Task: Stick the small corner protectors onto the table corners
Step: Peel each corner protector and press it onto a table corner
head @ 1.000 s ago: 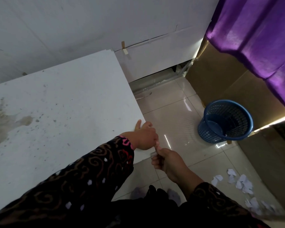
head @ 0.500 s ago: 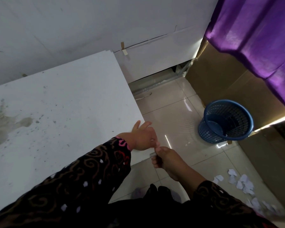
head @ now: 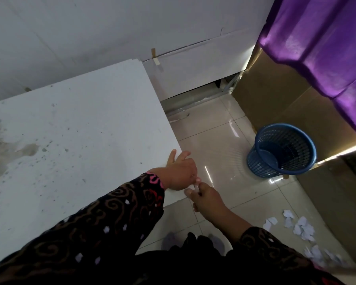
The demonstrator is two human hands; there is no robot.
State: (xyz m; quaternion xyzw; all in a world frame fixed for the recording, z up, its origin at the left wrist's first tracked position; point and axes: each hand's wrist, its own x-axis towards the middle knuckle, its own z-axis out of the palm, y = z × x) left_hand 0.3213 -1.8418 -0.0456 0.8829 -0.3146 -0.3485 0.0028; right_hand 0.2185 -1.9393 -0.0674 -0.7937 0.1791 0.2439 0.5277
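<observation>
The white table fills the left of the view, and its near right corner lies under my hands. My left hand rests on that corner, thumb and forefinger stretched along the right edge. Its other fingers reach down to the corner tip. My right hand is just off the corner over the floor. It pinches a small pale corner protector against the tip, touching my left fingers. Most of the protector is hidden by the fingers.
A blue mesh waste basket stands on the tiled floor to the right. Several white paper scraps lie on the floor at lower right. A purple curtain hangs over brown boards at the right. A white wall runs behind the table.
My left thumb and forefinger have spread out further along the table edge. My right hand has stayed at the corner, pinching the protector close against my left fingers.
</observation>
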